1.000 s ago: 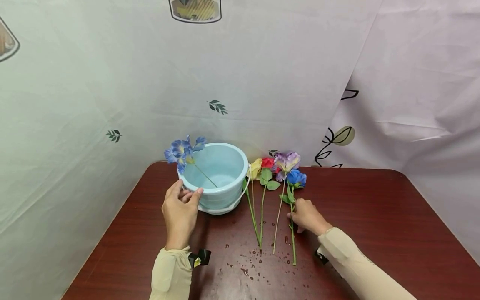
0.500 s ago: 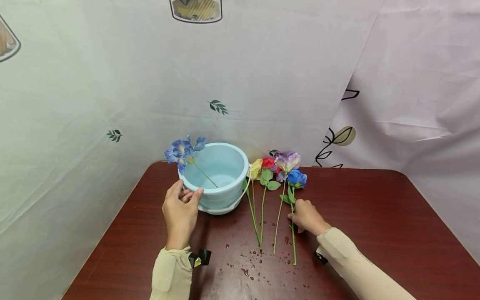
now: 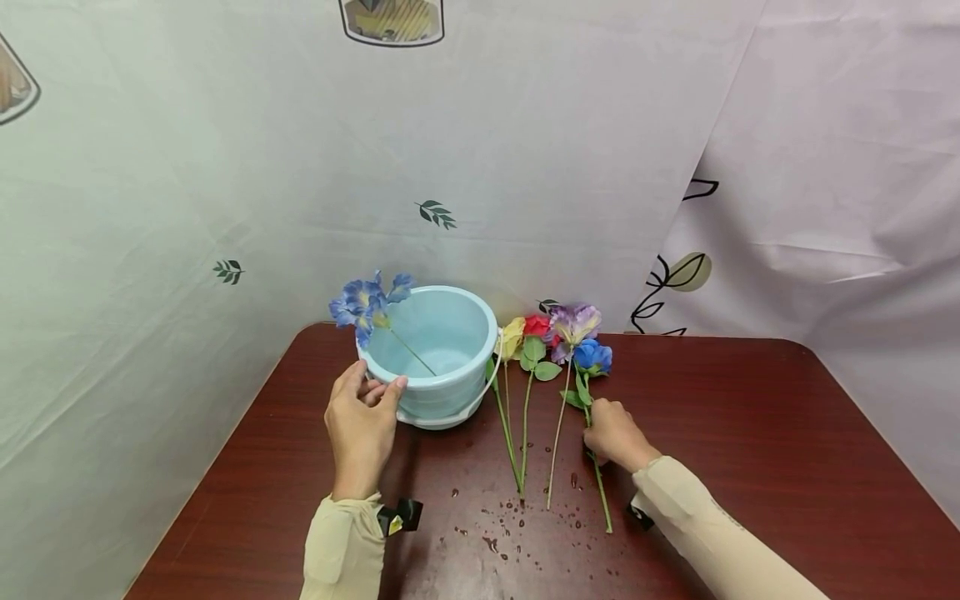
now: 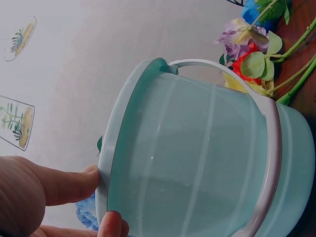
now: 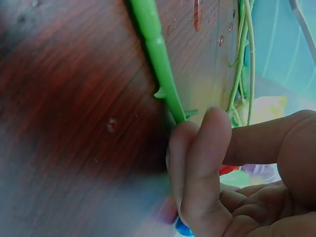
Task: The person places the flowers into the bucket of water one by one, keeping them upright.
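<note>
My left hand grips the near rim of a light-blue bucket. In the left wrist view, the thumb lies along the rim and a fingertip shows at the outer wall. A blue-violet iris leans inside the bucket, its bloom over the left rim. On the right, my right hand holds the stem of a blue rose just below its leaves. In the right wrist view, curled fingers meet the green stem, which has small thorns; the grip's far side is hidden.
Left of the blue rose lie a purple iris, a red rose and a yellow flower, stems toward the person. Water drops dot the dark red table. A pale cloth hangs behind it.
The lower end of the blue rose's stem has swung to the right, and the right hand's fingers have drawn in around the stem. The left hand and the bucket have stayed in place.
</note>
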Motion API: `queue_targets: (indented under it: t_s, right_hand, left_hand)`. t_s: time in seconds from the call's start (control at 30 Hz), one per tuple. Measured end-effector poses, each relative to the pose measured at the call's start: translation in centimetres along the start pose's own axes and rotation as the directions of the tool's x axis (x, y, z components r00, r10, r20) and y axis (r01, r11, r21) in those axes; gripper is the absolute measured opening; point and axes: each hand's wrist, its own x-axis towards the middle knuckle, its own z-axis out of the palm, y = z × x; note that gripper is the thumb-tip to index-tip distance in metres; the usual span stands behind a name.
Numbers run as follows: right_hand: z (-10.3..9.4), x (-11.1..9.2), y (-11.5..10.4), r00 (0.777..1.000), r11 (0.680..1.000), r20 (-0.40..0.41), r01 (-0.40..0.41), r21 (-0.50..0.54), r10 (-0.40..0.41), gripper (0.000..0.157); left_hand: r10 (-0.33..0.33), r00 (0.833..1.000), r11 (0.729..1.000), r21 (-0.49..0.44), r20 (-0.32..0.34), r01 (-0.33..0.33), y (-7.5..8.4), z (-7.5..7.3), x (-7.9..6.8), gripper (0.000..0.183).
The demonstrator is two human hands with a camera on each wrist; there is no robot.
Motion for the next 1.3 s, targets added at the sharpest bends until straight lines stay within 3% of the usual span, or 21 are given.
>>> queue_targets:
  t_s: [1.3]
  right_hand:
    - [-1.4, -0.3, 0.4, 0.997, 0.998, -0.057, -0.061, -0.017, 0.06, 0.025]
  left_hand:
    - [0.001, 1.0, 1.0, 0.002, 0.008, -0.001, 0.1, -0.2, -0.1, 0.06]
